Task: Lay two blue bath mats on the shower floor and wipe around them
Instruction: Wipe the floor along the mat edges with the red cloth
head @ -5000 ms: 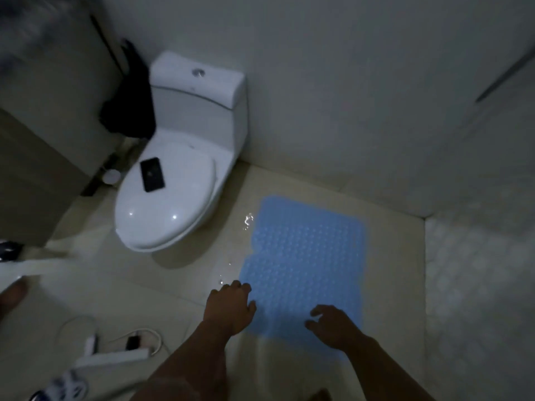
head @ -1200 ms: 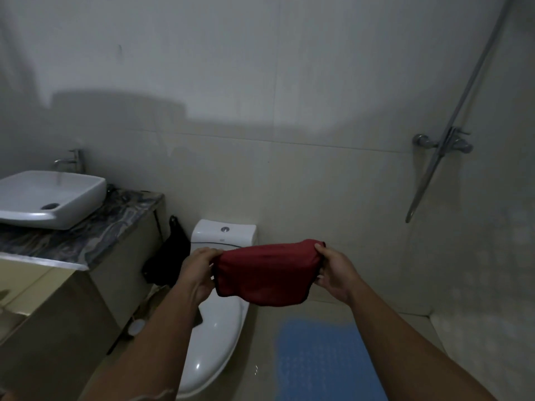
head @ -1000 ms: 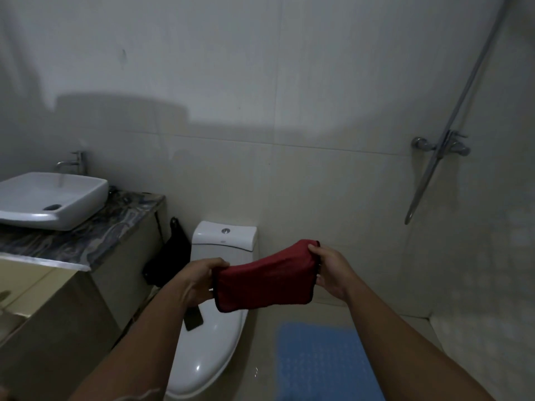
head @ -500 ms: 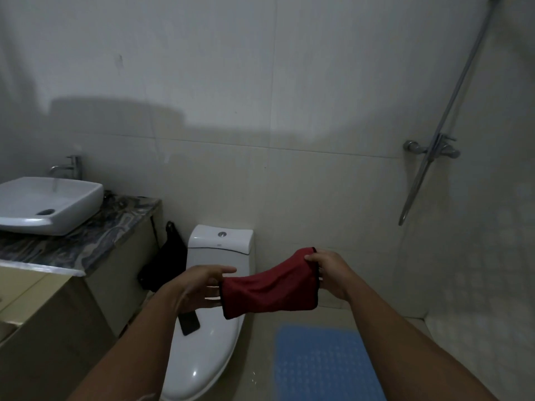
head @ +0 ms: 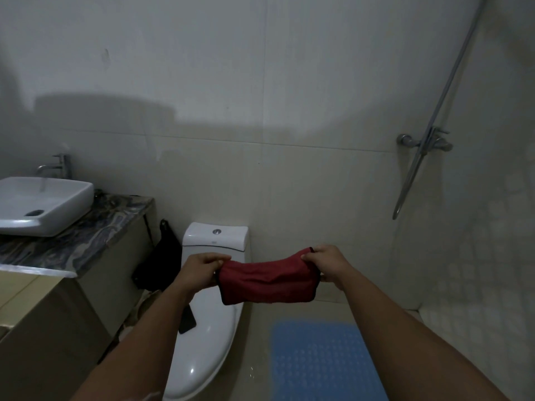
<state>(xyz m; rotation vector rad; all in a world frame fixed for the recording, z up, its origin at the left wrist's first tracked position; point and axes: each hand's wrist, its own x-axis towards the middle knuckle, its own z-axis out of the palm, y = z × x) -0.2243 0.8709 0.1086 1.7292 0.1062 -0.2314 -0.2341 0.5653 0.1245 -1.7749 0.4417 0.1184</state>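
A dark red cloth [head: 267, 282] hangs folded and stretched between my two hands at chest height, in front of the toilet. My left hand [head: 202, 269] pinches its left edge and my right hand [head: 325, 263] pinches its upper right corner. Below them a blue bath mat [head: 322, 363] with a bumpy surface lies flat on the beige floor right of the toilet. Only one mat is in view; its near end is cut off by the frame.
A white toilet [head: 208, 322] with its lid down stands at centre left, a black phone [head: 187, 321] on the lid. A black bag [head: 156, 261] hangs beside the vanity with a white basin [head: 43, 204]. A shower mixer and hose [head: 425, 143] are on the right wall.
Five seconds ago both hands pressed the mat on the floor. Half a second ago my left hand was open off the cloth; now it pinches the left edge and the cloth is pulled flatter.
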